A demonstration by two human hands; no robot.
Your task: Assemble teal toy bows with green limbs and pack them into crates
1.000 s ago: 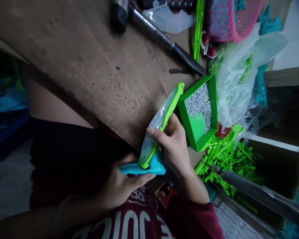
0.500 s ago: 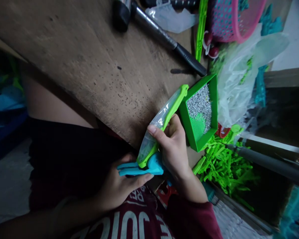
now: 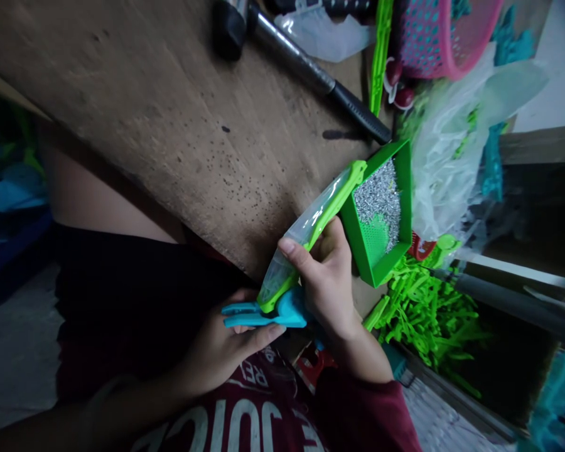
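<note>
My right hand (image 3: 327, 285) is wrapped round a long green plastic piece with a clear film part (image 3: 311, 229), which slants up to the right. Its top end touches the corner of a green square tray (image 3: 390, 263) that holds several small silver bits. My left hand (image 3: 226, 351) grips a flat blue plastic piece (image 3: 263, 312) that joins the green piece at its lower end. Both hands are over my lap, at the near edge of a worn wooden table (image 3: 169, 107).
A black-handled hammer (image 3: 306, 69) lies at the table's far side, next to a pink basket (image 3: 433, 34) and clear plastic bags (image 3: 456, 144). A heap of green plastic parts (image 3: 424, 314) lies right of my hands. A grey bar (image 3: 508, 304) crosses above that heap.
The green piece's top end has swung up and right to the tray's corner. The grey bar at the right has moved upward. My hands have stayed nearly in place.
</note>
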